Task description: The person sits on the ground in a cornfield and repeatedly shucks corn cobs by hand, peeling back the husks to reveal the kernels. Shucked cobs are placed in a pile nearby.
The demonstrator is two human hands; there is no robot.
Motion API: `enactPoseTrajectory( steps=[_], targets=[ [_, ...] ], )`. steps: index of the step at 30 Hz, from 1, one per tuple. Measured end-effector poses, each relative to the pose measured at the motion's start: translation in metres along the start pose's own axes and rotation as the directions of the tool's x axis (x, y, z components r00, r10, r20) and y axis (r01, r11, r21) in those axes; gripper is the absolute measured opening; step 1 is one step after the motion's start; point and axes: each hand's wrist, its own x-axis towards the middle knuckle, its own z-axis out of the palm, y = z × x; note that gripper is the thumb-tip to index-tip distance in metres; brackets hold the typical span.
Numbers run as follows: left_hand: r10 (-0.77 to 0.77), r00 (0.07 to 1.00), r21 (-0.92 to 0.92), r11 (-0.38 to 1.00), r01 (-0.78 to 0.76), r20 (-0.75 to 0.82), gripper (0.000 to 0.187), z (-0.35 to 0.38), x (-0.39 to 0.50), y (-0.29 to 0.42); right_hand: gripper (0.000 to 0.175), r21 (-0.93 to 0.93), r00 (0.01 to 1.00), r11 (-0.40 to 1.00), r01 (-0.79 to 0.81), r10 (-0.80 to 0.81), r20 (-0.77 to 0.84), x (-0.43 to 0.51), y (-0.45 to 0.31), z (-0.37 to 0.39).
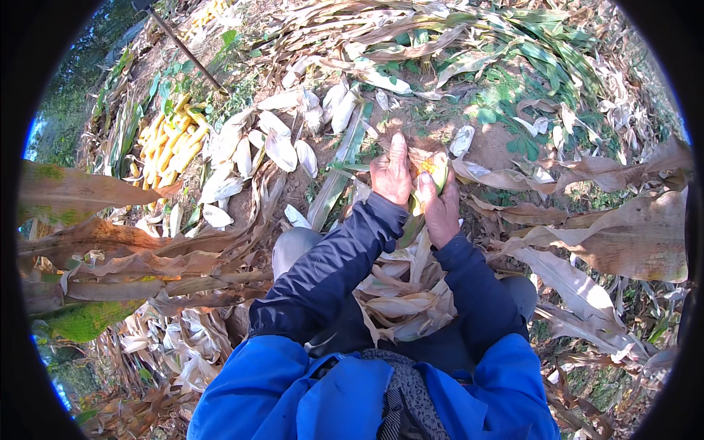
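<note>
Above my lap I hold an ear of corn point(433, 165), its yellow kernels partly bared between brownish and green husk leaves. My right hand point(441, 209) wraps the ear from the right, thumb lying across it near the kernels. On the other side my left hand point(390, 175) is closed at the husk, its thumb pointing away from me; the palm side and what its fingers grip are hidden. Green and pale husk point(411, 228) hangs below the ear between my wrists. Loose dry husks point(407, 302) are heaped between my knees.
Husked yellow corn ears point(170, 144) lie piled at the left, beside pale stripped husks point(280, 148). A thin stick point(184, 48) slants into the ground behind them. Dry corn leaves reach in from the left point(93, 192) and right point(621, 236). Cut stalks point(418, 33) lie ahead.
</note>
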Motion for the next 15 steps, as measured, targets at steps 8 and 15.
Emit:
enactPoseTrajectory(
  steps=[8, 15],
  targets=[
    [0.006, 0.980, -0.103, 0.995, 0.015, 0.200, 0.048, 0.016, -0.017, 0.018, 0.035, 0.108, 0.987, 0.990, -0.095, 0.108, -0.123, 0.014, 0.004, -0.026],
    [0.009, 0.899, 0.121, 0.990, -0.069, 0.438, 0.043, 0.010, -0.047, 0.034, 0.044, 0.398, 0.934, 0.861, -0.317, 0.357, -0.028, 0.045, -0.010, -0.086]
  ],
)
